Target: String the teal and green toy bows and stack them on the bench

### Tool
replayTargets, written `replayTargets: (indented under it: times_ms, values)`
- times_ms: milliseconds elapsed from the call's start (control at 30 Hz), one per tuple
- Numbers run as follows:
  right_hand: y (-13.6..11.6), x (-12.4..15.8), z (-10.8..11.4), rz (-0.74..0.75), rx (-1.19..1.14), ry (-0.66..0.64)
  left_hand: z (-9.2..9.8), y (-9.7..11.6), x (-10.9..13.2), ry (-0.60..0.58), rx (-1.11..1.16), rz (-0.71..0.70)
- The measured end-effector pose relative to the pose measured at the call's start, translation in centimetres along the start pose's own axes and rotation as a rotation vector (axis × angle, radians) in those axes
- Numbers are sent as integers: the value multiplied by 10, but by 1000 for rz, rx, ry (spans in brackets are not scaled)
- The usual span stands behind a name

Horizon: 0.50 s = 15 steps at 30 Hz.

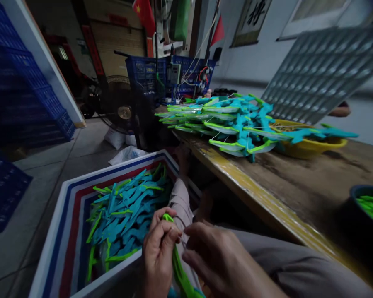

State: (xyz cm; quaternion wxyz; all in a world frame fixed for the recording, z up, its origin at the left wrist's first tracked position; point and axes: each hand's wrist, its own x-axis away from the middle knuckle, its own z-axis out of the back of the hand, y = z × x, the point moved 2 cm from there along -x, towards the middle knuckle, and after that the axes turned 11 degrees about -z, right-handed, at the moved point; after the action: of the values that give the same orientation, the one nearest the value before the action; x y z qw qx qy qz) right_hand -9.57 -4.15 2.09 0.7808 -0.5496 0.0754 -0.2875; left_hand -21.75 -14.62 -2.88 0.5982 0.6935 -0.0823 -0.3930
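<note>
My left hand point(159, 250) is closed around a narrow green plastic strip point(179, 271) held over my lap, its tip poking out above my fingers. My right hand point(219, 258) sits just to the right of it, fingertips pinched close to the strip's upper end; a thin thread seems to run between the hands. Below and left, a striped box point(65, 231) holds several blue and green plastic pieces point(126, 211).
A wooden table point(298, 182) stands on the right with a big heap of blue-green pieces point(233, 122), a yellow basin point(311, 147) and a dark bowl of green parts point(371, 205). A grey grid tray point(323, 70) leans behind. Blue crates point(21, 82) and a fan point(121, 105) stand at left.
</note>
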Motion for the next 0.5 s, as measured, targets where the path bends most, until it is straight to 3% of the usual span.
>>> replayTargets:
  times_ms: [100,167,267,333,400,500]
  values:
    - [8,-26,-21,-206,-416,-90,0,1,3,82,43,-23]
    - [22,-28,-36,-368,-649,-141,4,-2,3,126,75,0]
    - [35,-18,-44,-494,-745,-198,4,-1,4,133,114,47]
    - [28,-13,-36,-404,-662,-170,0,4,5,138,134,56]
    - [11,-12,-23,-150,-423,-82,-5,11,8,192,189,66]
    - [-19,-13,-7,260,26,44,-8,15,11,317,445,125]
